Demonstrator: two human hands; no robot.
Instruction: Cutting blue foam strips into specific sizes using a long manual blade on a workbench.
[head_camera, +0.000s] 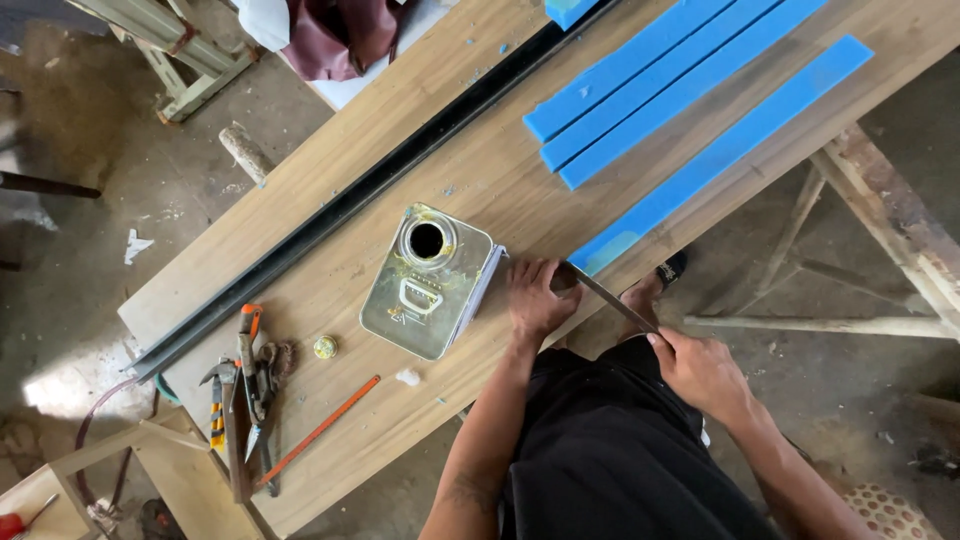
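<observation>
Blue foam strip (720, 150), long and flat, lying diagonally from upper right toward centre of frame on pale wooden bench top (480, 180), near end at bench edge. Left hand (538, 297) flat on that end, fingers together and pressing down beside square metal can with open round mouth (430, 282). Right hand (700, 372), lower right, fingers clamped on thin dark metal blade (612, 298) angled up to strip end. Best handled with steady downward pressure, blade kept low and flat, left fingertips clear of edge. Three more blue strips (650, 90) upper right; black metal channel (360, 195) along far side; pliers and hand tools (245, 390) lower left.
</observation>
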